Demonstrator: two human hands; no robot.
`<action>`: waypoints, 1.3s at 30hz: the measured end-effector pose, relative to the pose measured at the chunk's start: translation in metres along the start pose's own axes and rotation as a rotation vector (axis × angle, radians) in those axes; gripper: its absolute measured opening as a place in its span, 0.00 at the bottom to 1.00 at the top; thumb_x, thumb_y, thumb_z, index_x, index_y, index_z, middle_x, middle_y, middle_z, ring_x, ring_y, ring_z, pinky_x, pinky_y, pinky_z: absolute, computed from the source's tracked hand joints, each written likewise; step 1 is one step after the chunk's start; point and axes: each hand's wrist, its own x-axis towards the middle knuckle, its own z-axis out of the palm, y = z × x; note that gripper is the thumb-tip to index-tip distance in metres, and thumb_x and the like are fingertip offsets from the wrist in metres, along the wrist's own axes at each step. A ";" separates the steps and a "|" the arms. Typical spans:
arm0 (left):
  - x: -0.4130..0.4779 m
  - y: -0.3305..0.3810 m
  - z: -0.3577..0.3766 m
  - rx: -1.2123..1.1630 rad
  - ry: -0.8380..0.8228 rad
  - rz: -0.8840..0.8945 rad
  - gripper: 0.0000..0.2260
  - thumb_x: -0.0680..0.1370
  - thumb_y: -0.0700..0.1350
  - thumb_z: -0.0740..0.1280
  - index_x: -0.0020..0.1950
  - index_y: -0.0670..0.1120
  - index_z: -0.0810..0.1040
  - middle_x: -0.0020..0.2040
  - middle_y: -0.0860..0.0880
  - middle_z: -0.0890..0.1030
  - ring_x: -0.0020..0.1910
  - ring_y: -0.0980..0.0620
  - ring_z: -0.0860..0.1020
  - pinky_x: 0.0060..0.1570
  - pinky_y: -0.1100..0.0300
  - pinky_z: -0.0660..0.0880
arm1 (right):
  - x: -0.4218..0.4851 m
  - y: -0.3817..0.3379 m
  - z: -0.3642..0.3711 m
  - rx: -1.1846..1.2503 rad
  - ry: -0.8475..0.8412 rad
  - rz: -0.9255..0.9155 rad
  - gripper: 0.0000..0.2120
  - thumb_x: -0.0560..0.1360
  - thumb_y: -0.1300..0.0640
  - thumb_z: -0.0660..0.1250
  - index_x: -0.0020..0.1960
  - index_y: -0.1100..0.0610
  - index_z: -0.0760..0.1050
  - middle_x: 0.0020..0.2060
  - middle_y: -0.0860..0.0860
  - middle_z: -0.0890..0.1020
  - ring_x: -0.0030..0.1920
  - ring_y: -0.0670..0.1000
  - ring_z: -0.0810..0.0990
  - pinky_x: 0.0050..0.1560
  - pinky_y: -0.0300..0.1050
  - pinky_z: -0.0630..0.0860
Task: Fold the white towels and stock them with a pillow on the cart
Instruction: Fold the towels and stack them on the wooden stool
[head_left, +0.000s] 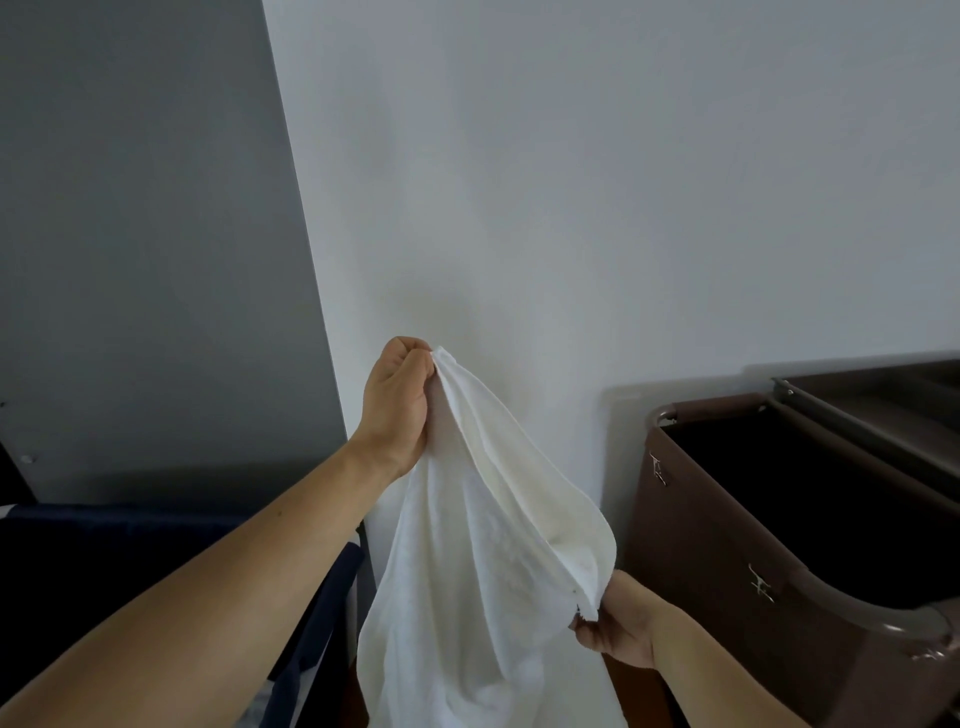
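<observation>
A white towel (467, 561) hangs in the air in front of a white wall. My left hand (397, 402) is raised and pinches one top corner of it. Lower and to the right, my right hand (618, 629) grips another edge of the same towel. The cloth droops in loose folds between the two hands and runs out of the bottom of the view. At the right stands the brown cart (737, 525), its dark fabric bin open at the top. No pillow is in view.
A grey panel (145, 234) fills the left side beside the white wall (597, 182). Dark navy fabric (114, 561) lies at the lower left under my left forearm. The cart's metal frame and clips show along its rim.
</observation>
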 end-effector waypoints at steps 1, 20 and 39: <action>0.003 0.001 -0.002 0.012 0.028 0.001 0.09 0.77 0.35 0.56 0.43 0.46 0.71 0.38 0.51 0.72 0.38 0.54 0.69 0.40 0.59 0.69 | -0.001 0.000 -0.002 0.027 0.004 -0.016 0.11 0.79 0.68 0.57 0.53 0.66 0.78 0.37 0.58 0.77 0.30 0.50 0.76 0.25 0.39 0.75; 0.008 0.002 0.003 0.143 0.045 0.016 0.06 0.78 0.37 0.56 0.51 0.42 0.72 0.41 0.51 0.71 0.37 0.56 0.69 0.33 0.70 0.70 | -0.015 -0.017 -0.004 -0.126 0.420 -0.340 0.04 0.80 0.62 0.65 0.53 0.61 0.78 0.40 0.59 0.81 0.31 0.51 0.77 0.29 0.41 0.72; -0.010 0.005 0.010 -0.087 -0.376 -0.208 0.05 0.66 0.40 0.57 0.39 0.43 0.70 0.40 0.44 0.69 0.36 0.49 0.69 0.37 0.57 0.69 | 0.026 -0.041 0.014 -0.347 -0.104 -0.108 0.22 0.75 0.49 0.67 0.59 0.65 0.78 0.56 0.66 0.80 0.58 0.69 0.78 0.65 0.61 0.75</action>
